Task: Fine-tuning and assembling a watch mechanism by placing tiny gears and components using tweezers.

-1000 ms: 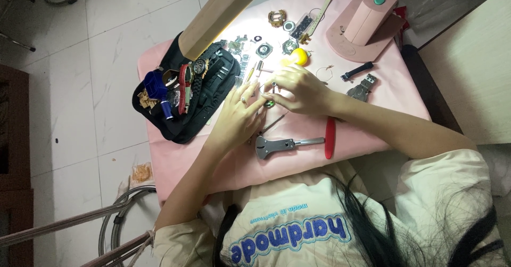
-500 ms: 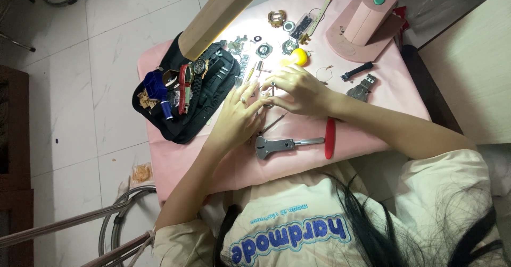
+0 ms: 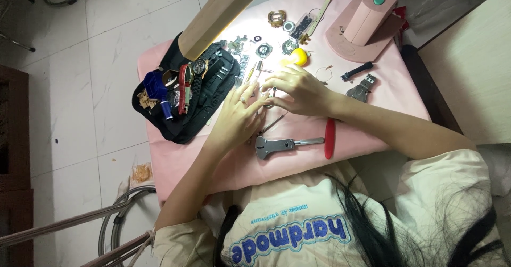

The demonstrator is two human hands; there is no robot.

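Note:
My left hand (image 3: 237, 119) and my right hand (image 3: 301, 89) meet fingertip to fingertip over the pink table cover (image 3: 383, 113). Together they pinch a small metal watch part (image 3: 269, 101) that the fingers mostly hide. A thin metal tool (image 3: 275, 122) sticks out from under my left hand. Just in front of my hands lies a grey watch case wrench (image 3: 277, 145) with a red handle (image 3: 330, 138). Several watch cases and small parts (image 3: 263, 50) lie under the lamp light beyond my fingers, beside a yellow ball (image 3: 299, 57).
A black open tool pouch (image 3: 186, 123) with watches, straps and a blue piece lies at the left. A pink lamp base (image 3: 362, 30) stands at the back right, its wooden-coloured arm (image 3: 223, 11) crossing overhead. A black strap piece (image 3: 356, 71) and a metal clasp (image 3: 362, 89) lie at the right.
Almost nothing has moved. My hands stay together over the same spot, with only slight shifts of the fingers.

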